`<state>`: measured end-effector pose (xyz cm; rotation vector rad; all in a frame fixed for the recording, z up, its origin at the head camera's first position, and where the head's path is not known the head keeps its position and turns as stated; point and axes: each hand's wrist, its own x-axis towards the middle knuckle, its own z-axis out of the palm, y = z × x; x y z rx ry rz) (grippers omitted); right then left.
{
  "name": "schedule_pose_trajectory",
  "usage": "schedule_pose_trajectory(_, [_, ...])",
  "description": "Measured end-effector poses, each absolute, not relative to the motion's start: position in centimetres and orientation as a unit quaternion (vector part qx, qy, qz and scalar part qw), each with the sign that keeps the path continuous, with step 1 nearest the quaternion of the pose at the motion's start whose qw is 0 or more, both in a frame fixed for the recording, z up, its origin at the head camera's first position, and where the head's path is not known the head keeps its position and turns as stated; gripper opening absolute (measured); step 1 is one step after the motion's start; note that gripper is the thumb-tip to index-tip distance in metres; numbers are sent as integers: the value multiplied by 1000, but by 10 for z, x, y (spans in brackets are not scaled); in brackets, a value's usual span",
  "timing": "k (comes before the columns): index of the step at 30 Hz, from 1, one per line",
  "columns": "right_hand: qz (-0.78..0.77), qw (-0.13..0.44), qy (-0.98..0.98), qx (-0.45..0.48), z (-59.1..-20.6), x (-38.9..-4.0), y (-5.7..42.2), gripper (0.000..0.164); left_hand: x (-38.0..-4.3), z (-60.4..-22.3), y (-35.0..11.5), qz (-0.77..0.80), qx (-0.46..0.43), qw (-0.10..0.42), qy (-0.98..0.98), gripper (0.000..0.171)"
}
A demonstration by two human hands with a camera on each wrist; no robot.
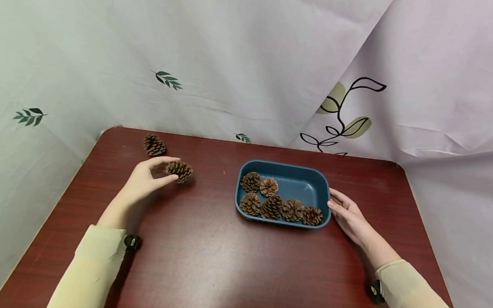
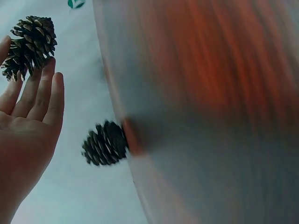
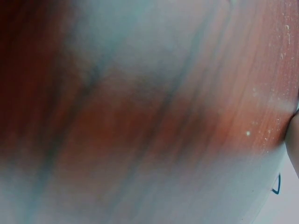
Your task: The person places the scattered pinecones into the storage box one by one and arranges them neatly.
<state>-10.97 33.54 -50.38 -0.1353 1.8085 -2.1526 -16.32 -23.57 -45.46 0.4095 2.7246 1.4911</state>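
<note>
My left hand [image 1: 150, 175] pinches a brown pine cone [image 1: 179, 171] between thumb and fingers, above the left part of the table. In the left wrist view the same pine cone [image 2: 32, 44] sits at the fingertips. Behind that hand, another pine cone [image 1: 154, 145] lies near the table's back edge. My right hand [image 1: 351, 215] holds the right end of a blue rectangular bin [image 1: 286, 166], thumb at the rim and fingers along the outer wall. Several pine cones [image 1: 272, 207] lie in the bin, along its front and left side. Only a sliver of the right hand [image 3: 293, 140] shows in the right wrist view.
The dark red wooden table [image 1: 204, 265] reaches back to a pale curtain [image 1: 236, 58] with leaf prints, which hangs behind it and on both sides. A dark wrist device [image 1: 132, 242] is strapped at the left sleeve, another wrist device [image 1: 376, 292] at the right.
</note>
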Motion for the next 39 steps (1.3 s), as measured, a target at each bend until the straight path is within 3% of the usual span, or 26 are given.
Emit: schedule_pose_trajectory(39, [-764,164,623,-43,-503,-110,335,39,-179,-434,-92,475,332,35,814,46])
